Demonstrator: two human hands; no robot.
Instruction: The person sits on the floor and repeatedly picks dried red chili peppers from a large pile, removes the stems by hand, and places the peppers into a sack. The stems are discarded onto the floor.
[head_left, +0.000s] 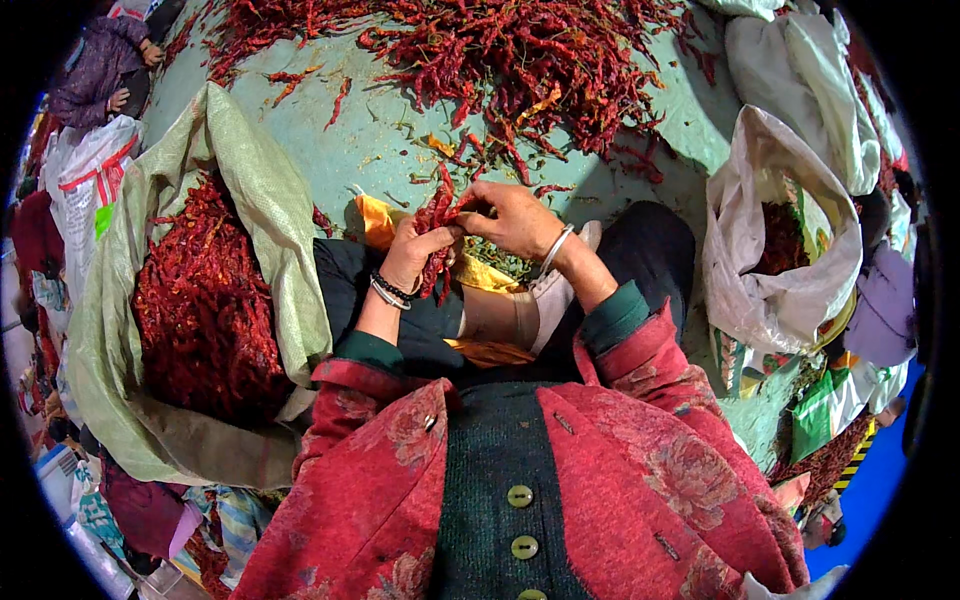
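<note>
My left hand is wrapped around a small bunch of dried red chilies, whose tips stick out above and below the fist. Thumb and forefinger of my right hand meet at the side of that bunch, pinching one of the chilies; the exact spot is partly hidden by the fingers. Both hands are over my crossed legs. Below them, a yellow-orange sheet with small green stem bits lies in my lap.
A large heap of dried chilies spreads over the pale green ground sheet. At left stands a woven sack full of chilies. A white bag-lined container with chilies is at right. Other people sit around the edges.
</note>
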